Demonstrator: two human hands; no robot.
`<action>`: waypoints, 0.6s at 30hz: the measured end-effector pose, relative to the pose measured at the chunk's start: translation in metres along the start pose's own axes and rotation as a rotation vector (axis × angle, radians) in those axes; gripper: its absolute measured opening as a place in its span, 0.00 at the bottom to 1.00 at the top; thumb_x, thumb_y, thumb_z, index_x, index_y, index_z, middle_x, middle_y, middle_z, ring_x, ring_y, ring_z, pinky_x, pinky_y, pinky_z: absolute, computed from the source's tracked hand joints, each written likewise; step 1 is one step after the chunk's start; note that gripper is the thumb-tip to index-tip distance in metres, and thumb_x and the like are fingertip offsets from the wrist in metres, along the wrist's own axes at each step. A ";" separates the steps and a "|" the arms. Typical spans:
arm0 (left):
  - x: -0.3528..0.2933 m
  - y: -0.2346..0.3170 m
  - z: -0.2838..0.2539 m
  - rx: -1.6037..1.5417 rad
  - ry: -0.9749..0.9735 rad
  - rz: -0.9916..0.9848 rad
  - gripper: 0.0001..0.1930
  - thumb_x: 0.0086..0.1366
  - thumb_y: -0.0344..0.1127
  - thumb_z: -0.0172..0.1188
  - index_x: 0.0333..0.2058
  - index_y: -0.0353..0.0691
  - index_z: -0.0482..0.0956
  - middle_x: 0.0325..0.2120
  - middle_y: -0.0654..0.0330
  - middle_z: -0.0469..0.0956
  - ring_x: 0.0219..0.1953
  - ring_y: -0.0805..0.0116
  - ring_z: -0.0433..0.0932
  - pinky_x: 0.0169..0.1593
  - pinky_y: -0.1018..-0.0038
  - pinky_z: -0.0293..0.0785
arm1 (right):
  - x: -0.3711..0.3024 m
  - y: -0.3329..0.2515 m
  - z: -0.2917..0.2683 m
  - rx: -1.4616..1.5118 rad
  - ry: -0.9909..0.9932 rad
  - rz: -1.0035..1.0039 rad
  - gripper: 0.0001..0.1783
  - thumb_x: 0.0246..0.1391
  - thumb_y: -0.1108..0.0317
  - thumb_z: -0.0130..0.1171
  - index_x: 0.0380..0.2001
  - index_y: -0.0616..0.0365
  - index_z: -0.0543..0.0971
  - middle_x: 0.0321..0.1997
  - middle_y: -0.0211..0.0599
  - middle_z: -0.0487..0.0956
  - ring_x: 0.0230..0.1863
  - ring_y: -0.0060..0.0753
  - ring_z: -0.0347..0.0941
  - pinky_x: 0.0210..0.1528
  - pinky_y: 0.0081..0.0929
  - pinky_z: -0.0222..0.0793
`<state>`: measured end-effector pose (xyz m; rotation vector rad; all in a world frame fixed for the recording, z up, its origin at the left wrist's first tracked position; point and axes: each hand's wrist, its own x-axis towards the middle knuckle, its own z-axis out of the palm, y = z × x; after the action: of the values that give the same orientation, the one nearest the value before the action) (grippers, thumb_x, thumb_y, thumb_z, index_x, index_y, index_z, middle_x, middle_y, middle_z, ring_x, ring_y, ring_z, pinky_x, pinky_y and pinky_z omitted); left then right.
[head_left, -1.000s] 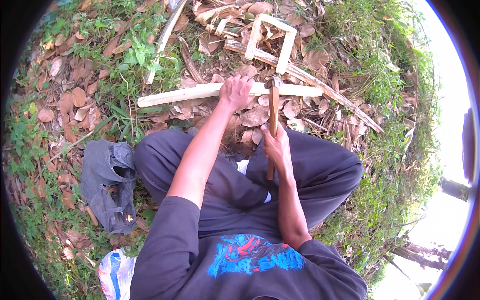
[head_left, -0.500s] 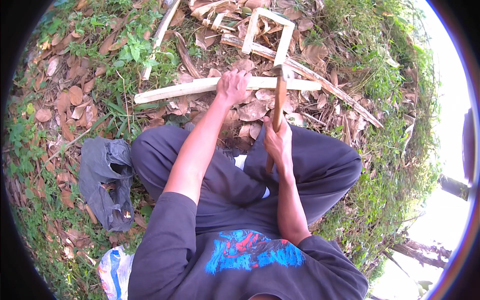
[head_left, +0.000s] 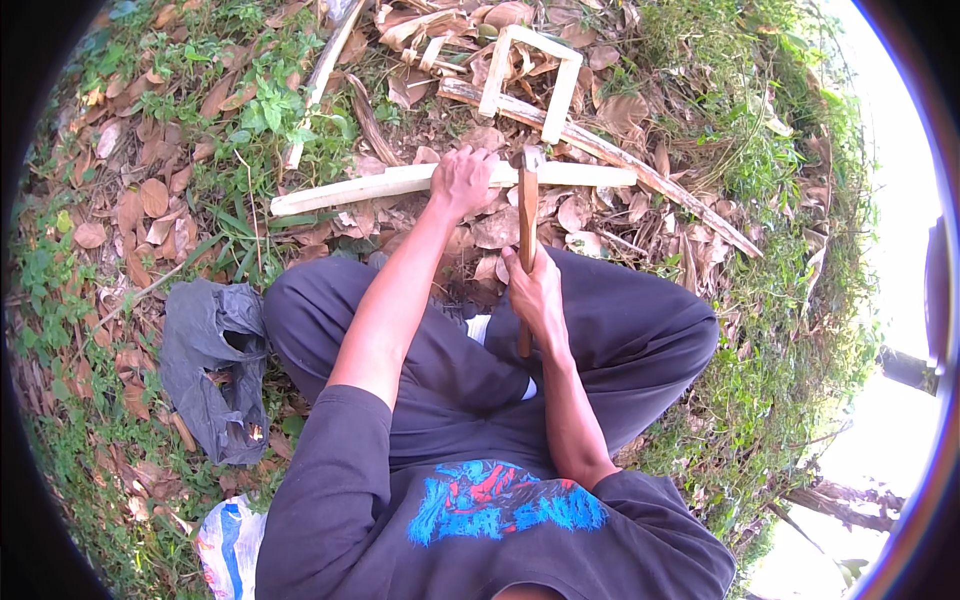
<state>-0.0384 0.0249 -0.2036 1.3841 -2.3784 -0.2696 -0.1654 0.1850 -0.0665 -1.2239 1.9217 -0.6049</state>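
The left hand (head_left: 464, 183) has its grip closed over the middle of a pale wooden strip (head_left: 350, 190) — this lies across the leafy ground (head_left: 498, 228), well in from its grassy right edge. The right hand's (head_left: 537, 295) grip clasps a hammer (head_left: 528, 210) — head over the strip's right half, contact unclear.

- Grassy ground (head_left: 740, 420), strewn with dry leaves (head_left: 154, 197)
- Pale wooden strip (head_left: 385, 184), right end meeting a rough stick (head_left: 600, 147)
- Three-sided wooden frame (head_left: 545, 43), overlapping that stick
- Dark grey plastic bag (head_left: 200, 345)
- White-and-blue bag (head_left: 228, 545)
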 end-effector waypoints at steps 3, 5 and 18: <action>0.001 0.006 -0.007 0.019 -0.047 -0.012 0.18 0.58 0.46 0.67 0.43 0.43 0.80 0.43 0.57 0.82 0.46 0.58 0.81 0.51 0.61 0.77 | -0.007 -0.027 -0.007 0.093 0.072 -0.007 0.18 0.66 0.57 0.59 0.40 0.64 0.74 0.24 0.58 0.77 0.25 0.57 0.74 0.33 0.44 0.71; 0.001 0.005 -0.008 0.009 -0.094 -0.032 0.21 0.57 0.48 0.68 0.45 0.43 0.80 0.45 0.57 0.82 0.48 0.58 0.80 0.55 0.61 0.75 | -0.007 -0.017 0.003 0.103 0.078 0.069 0.18 0.66 0.57 0.60 0.38 0.64 0.74 0.23 0.50 0.75 0.24 0.43 0.71 0.31 0.41 0.69; 0.011 0.010 -0.010 0.055 -0.164 -0.034 0.26 0.55 0.53 0.70 0.48 0.45 0.78 0.46 0.57 0.82 0.48 0.57 0.81 0.51 0.59 0.76 | 0.015 0.036 0.003 0.199 0.064 0.076 0.14 0.68 0.59 0.60 0.32 0.55 0.70 0.16 0.22 0.66 0.13 0.17 0.63 0.14 0.24 0.61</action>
<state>-0.0467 0.0209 -0.1884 1.4804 -2.5139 -0.3418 -0.1867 0.1868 -0.0997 -1.0130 1.9004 -0.7833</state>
